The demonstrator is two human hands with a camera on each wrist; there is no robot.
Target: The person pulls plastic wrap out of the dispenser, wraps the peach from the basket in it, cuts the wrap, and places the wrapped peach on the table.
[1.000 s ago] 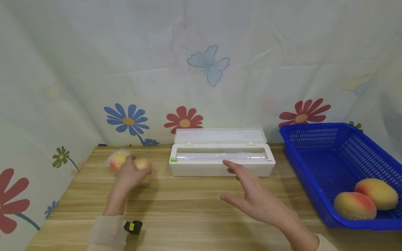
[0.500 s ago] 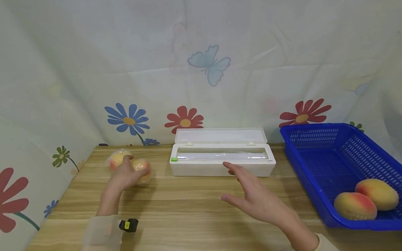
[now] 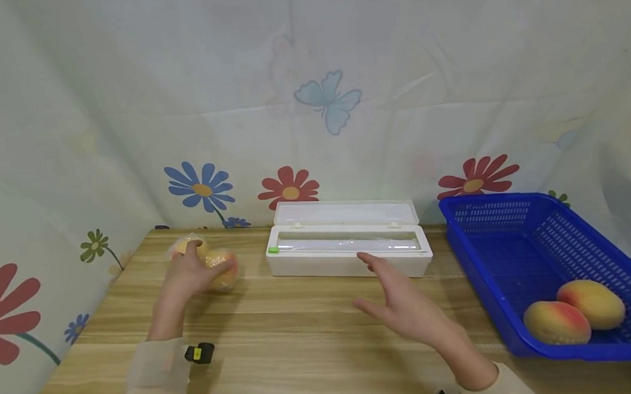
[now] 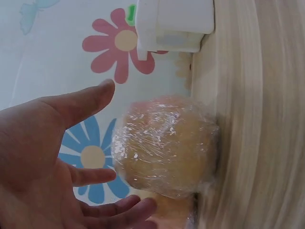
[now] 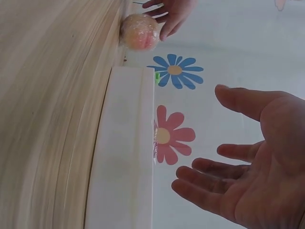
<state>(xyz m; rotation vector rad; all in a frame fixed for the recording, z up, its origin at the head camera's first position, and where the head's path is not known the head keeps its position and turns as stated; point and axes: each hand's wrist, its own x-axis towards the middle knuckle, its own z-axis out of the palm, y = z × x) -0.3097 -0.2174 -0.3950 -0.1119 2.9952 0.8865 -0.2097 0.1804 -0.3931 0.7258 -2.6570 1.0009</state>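
Two yellow-and-red fruits wrapped in clear film sit together at the table's back left. The nearer wrapped fruit [image 3: 223, 269] lies just right of my left hand [image 3: 187, 276]; the farther wrapped fruit [image 3: 181, 245] is partly hidden behind the fingers. In the left wrist view, the thumb and fingers are spread beside the crinkled film of the near fruit [image 4: 167, 145], with a gap between thumb and fruit. My right hand [image 3: 407, 305] hovers, fingers extended and holding nothing, in front of a white cling film box [image 3: 351, 265] with its lid raised.
A blue plastic basket [image 3: 491, 289] stands at the right, with two unwrapped fruits [image 3: 558, 323] in its near end. The film roll [image 3: 345, 245] shows inside the box. A flower-printed curtain [image 3: 377, 152] hangs behind the wooden table [image 3: 291, 347].
My left hand has let go of the nearer wrapped fruit and drawn a little to the left, its fingers lifting. The right hand has barely shifted.
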